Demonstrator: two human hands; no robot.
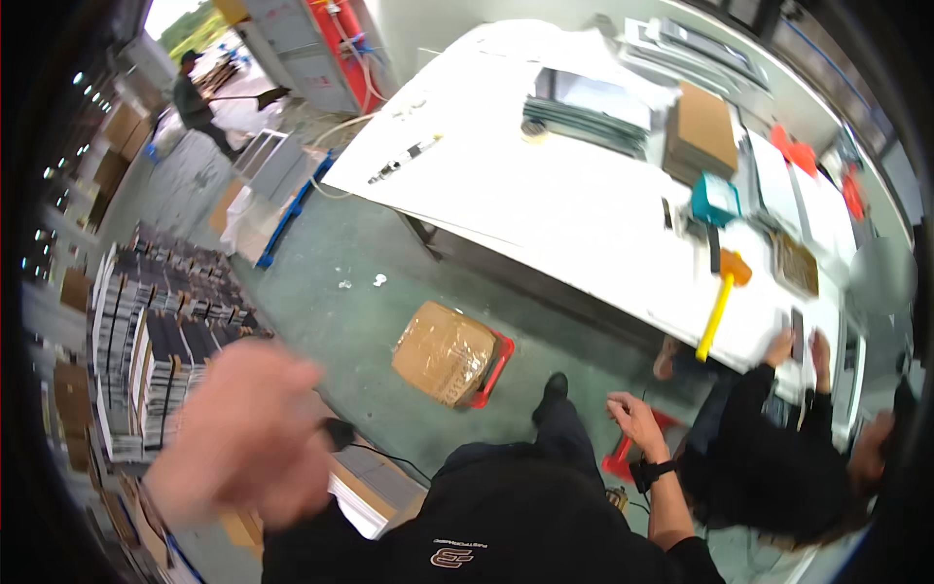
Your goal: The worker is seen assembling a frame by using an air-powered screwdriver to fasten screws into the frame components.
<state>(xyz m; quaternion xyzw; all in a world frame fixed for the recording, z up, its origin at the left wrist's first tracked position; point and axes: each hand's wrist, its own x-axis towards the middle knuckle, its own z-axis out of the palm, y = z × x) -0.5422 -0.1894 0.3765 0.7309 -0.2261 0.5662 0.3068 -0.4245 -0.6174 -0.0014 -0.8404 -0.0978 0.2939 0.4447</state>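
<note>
My left hand (248, 428) is raised close to the camera on the left and smeared by motion. Its fingers cannot be made out, nor whether they hold anything. My right hand (637, 420), with a dark band on the wrist, hangs low at my right side. Its fingers are loosely bent and apart, with nothing visible in them. On the floor ahead, between the hands, a taped brown cardboard box (443, 352) sits on a red stool (498, 370). Neither hand touches it.
A long white table (467, 200) holds dark-edged panels (589, 122), a stack of cardboard (702, 134) and a yellow-handled mallet (718, 310). A co-worker (778, 448) works at its right end. Bundled panels (170, 341) stand left. Another person (197, 105) carries a shovel-like tool farther off.
</note>
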